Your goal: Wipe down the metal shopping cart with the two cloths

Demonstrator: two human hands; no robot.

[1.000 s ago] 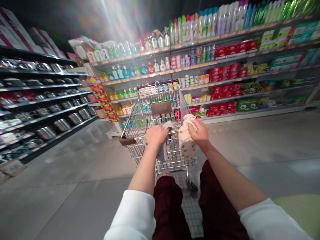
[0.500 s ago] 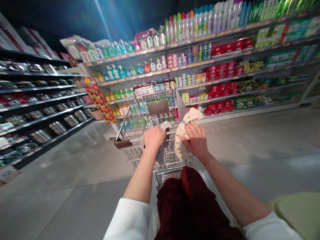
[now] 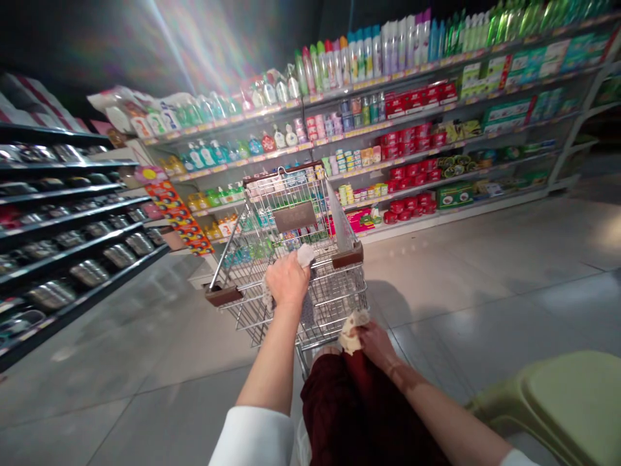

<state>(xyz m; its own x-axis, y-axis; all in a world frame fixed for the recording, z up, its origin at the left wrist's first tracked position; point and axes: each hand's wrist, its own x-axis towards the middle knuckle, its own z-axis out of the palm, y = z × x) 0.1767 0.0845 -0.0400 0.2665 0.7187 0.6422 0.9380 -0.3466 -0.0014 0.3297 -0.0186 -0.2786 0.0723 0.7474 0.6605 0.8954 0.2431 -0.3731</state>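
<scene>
A metal shopping cart (image 3: 348,256) with brown corner grips stands in front of my knees. Over its near end, my left hand (image 3: 287,279) is closed on a greyish-white cloth (image 3: 305,255); one end pokes out above the thumb and a grey patterned part hangs below. Whether that hand also grips the cart's bar cannot be made out. Lower down, just above my dark red trousers (image 3: 361,395), my right hand (image 3: 377,343) is closed on a bunched cream cloth with spots (image 3: 351,334). This cloth is near the cart's lower right corner.
Behind the cart run shelves (image 3: 407,223) of bottles, spray cans and red packages. Metal pots (image 3: 90,273) fill a rack at the left. An orange display strip (image 3: 177,217) hangs at the shelf end. A pale green plastic stool (image 3: 572,395) stands at the lower right.
My right hand has come down and back towards my knees with the cream cloth, which is now more bunched. The left hand keeps its hold over the cart. The view has shifted right.
</scene>
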